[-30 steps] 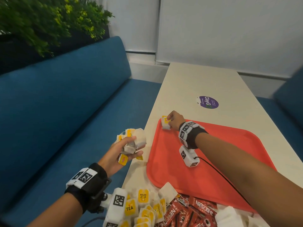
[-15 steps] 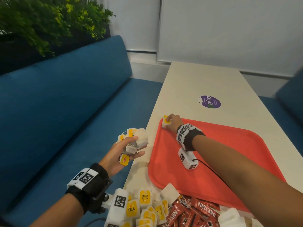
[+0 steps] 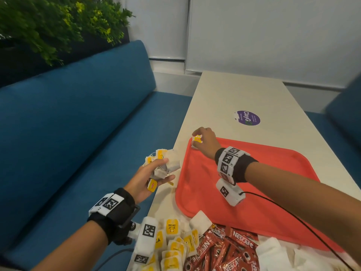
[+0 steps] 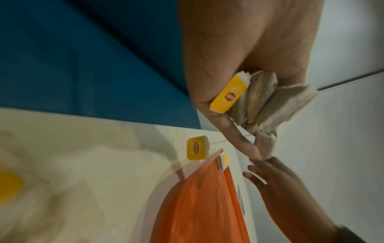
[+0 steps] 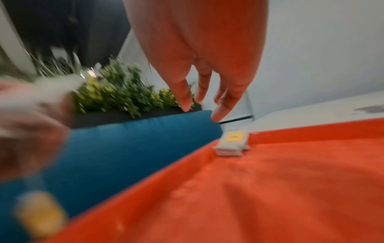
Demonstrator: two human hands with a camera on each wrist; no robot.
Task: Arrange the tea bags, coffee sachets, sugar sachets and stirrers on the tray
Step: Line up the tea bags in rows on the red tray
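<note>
Head view: red tray sits on the cream table, long side toward the far wall; right hand is over the tray's far-left corner, just above a single tea bag with a yellow tag that lies in that corner; right wrist view shows the fingers straight and spread, holding nothing, tips a little above the bag, not touching it; the bag rests flat against the tray's raised rim. Left hand is off the table's left edge, over the blue bench seat, fingers curled round a bunch of tea bags; a yellow tag hangs below the thumb on a string; left wrist view confirms the grip, several grey-white bags pressed together in the palm with one tag against the thumb side. Near edge of the table: loose pile of tea bags with yellow tags, next to it red coffee sachets, then white sachets further right, partly cut off by the frame; cannot tell if those are sugar; all of this is off the tray. Purple round sticker on the table beyond the tray; green plant behind the bench back.
</note>
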